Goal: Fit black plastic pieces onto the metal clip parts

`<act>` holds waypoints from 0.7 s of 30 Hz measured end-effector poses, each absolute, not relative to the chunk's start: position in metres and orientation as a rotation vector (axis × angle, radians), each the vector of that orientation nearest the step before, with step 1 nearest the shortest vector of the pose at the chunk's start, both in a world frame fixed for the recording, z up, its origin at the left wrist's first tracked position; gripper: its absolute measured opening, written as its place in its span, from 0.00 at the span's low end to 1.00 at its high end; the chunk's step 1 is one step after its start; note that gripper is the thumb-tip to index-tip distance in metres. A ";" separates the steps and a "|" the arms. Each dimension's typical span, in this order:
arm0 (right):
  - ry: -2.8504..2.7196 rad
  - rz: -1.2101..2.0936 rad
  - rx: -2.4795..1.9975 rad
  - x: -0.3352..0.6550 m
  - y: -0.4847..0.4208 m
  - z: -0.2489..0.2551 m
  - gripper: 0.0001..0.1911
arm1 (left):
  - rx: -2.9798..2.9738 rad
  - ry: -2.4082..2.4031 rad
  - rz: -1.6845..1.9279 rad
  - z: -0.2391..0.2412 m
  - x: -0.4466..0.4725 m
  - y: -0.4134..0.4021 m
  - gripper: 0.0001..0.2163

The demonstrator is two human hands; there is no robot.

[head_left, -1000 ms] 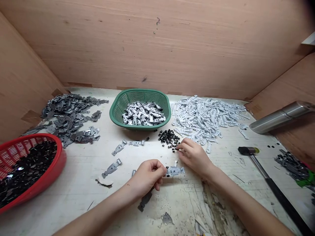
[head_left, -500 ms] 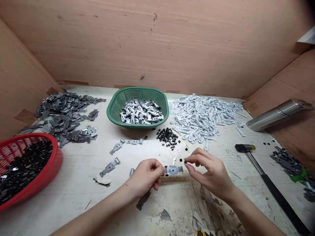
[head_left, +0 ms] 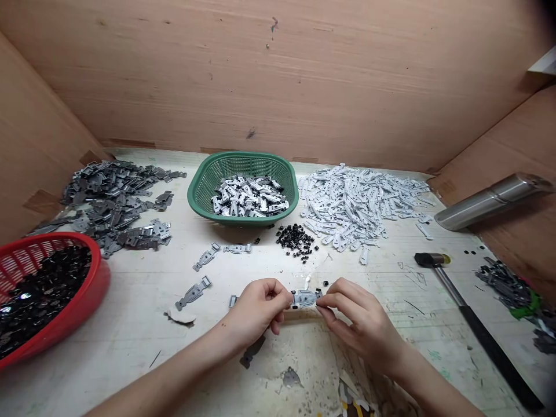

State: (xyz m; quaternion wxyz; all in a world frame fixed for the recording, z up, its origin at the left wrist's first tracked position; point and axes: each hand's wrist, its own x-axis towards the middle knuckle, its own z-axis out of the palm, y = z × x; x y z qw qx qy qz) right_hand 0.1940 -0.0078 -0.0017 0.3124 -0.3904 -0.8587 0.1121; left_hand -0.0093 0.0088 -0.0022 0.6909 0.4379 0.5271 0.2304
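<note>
A grey toy race car base (head_left: 306, 298) lies level just above the table, black wheels fitted across its left end. My left hand (head_left: 264, 304) pinches that end between thumb and fingers. At the base's right end, my right hand (head_left: 362, 318) has thumb and fingertips closed around a small pair of black wheels (head_left: 318, 292), partly hidden by the fingers. One loose black wheel pair (head_left: 325, 284) sits on the table beside the right fingertips. Under my left hand, a dark grey base (head_left: 252, 353) is partly covered, and another base's end (head_left: 233, 301) peeks out behind the wrist.
A green basket (head_left: 243, 221) holds assembled pieces. Black wheel pairs (head_left: 296, 240) lie piled before it, white car parts (head_left: 351, 208) to the right, grey bases (head_left: 117, 197) to the left. A red basket (head_left: 102, 278), a hammer (head_left: 471, 321) and a metal cylinder (head_left: 482, 208) flank the workspace.
My right hand has moved left with the small black wheels, from just off the base to its right end. My left hand keeps its pinch in nearly the same spot.
</note>
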 end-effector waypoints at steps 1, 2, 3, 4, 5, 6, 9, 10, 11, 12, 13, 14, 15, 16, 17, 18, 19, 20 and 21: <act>-2.275 0.304 -1.031 0.195 -0.008 -0.002 0.08 | 0.980 1.178 0.515 -0.002 -0.009 0.009 0.12; -2.285 0.319 -1.031 0.195 -0.007 -0.002 0.08 | 0.982 1.175 0.515 -0.002 -0.009 0.009 0.12; -2.296 0.343 -1.032 0.196 -0.007 -0.002 0.08 | 0.984 1.172 0.516 -0.002 -0.009 0.009 0.12; -2.305 0.378 -1.035 0.198 -0.007 -0.003 0.08 | 0.985 1.169 0.514 -0.002 -0.009 0.009 0.12; -2.309 0.421 -1.040 0.199 -0.007 -0.003 0.08 | 0.986 1.165 0.513 -0.003 -0.009 0.009 0.11; -2.307 0.466 -1.049 0.199 -0.007 -0.004 0.08 | 0.987 1.162 0.512 -0.003 -0.009 0.008 0.11; -2.279 0.560 -1.068 0.200 -0.008 -0.005 0.08 | 0.995 1.154 0.507 -0.005 -0.009 0.008 0.11; -2.269 0.575 -1.063 0.199 -0.008 -0.005 0.08 | 0.998 1.150 0.509 -0.006 -0.009 0.008 0.11; -2.260 0.590 -1.051 0.199 -0.008 -0.004 0.08 | 1.001 1.149 0.510 -0.006 -0.009 0.007 0.12; -2.246 0.609 -1.041 0.200 -0.007 -0.003 0.08 | 1.003 1.151 0.511 -0.007 -0.010 0.007 0.12; -2.224 0.635 -1.042 0.202 -0.007 -0.001 0.08 | 1.003 1.155 0.510 -0.007 -0.010 0.007 0.12; -2.188 0.659 -1.059 0.206 -0.006 0.000 0.07 | 1.003 1.161 0.506 -0.007 -0.010 0.007 0.12; -2.142 0.671 -1.097 0.211 -0.006 0.001 0.07 | 1.002 1.169 0.502 -0.006 -0.010 0.008 0.12; -2.095 0.668 -1.155 0.217 -0.005 0.002 0.06 | 1.000 1.179 0.497 -0.006 -0.010 0.008 0.13; -2.059 0.656 -1.223 0.225 -0.005 0.001 0.05 | 0.999 1.186 0.493 -0.005 -0.011 0.009 0.13; -2.044 0.644 -1.291 0.232 -0.005 0.000 0.05 | 0.996 1.192 0.490 -0.004 -0.011 0.009 0.13; -2.053 0.650 -1.351 0.238 -0.006 -0.002 0.04 | 0.993 1.194 0.487 -0.004 -0.011 0.010 0.13; -2.080 0.680 -1.392 0.243 -0.007 -0.005 0.05 | 0.989 1.196 0.486 -0.003 -0.011 0.010 0.12; -2.116 0.729 -1.416 0.245 -0.008 -0.009 0.06 | 0.986 1.195 0.484 -0.003 -0.011 0.010 0.12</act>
